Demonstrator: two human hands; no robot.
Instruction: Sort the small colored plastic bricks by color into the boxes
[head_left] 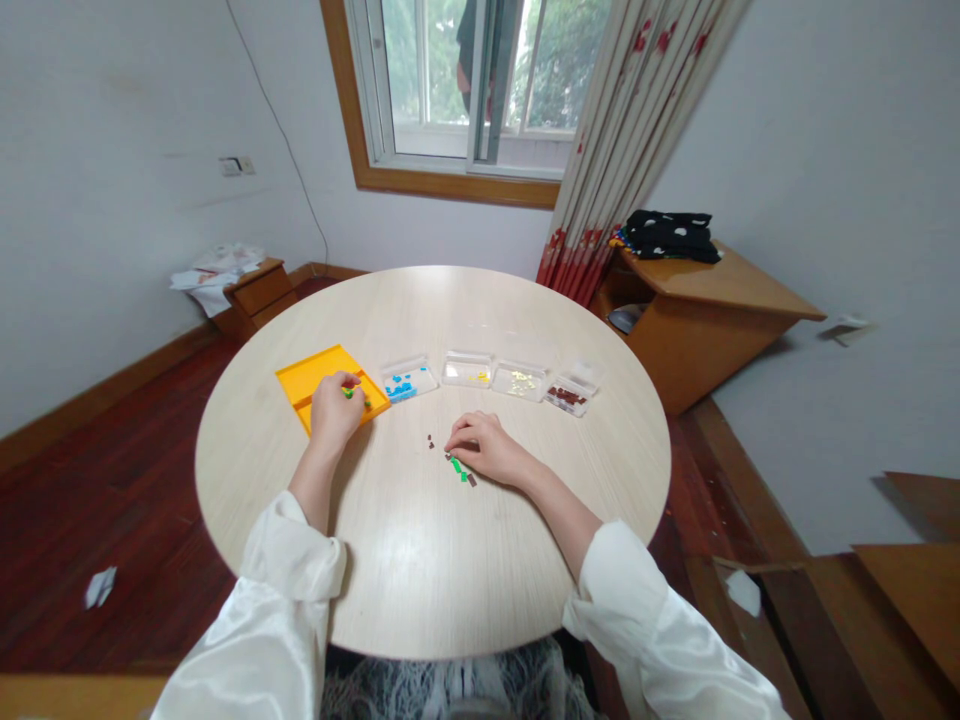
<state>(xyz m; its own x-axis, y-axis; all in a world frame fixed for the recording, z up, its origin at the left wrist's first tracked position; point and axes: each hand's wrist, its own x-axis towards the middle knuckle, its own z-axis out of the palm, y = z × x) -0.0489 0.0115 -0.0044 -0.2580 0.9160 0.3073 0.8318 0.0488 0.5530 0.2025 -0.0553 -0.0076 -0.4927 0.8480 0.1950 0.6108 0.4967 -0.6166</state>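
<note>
Before the window [439, 100], a round wood-grain desk [420, 570]; left hand [334, 408] over a yellow case [319, 374], right hand [489, 446] beside green pieces [457, 466]; whether fingers grip anything, I cannot tell.

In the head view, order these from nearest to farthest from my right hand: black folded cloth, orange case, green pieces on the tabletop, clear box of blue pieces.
From the right hand:
1. Green pieces: by its fingertips.
2. Clear box of blue pieces: beyond, to the left.
3. Orange case: farther left.
4. Black folded cloth: far right, off the table.
</note>
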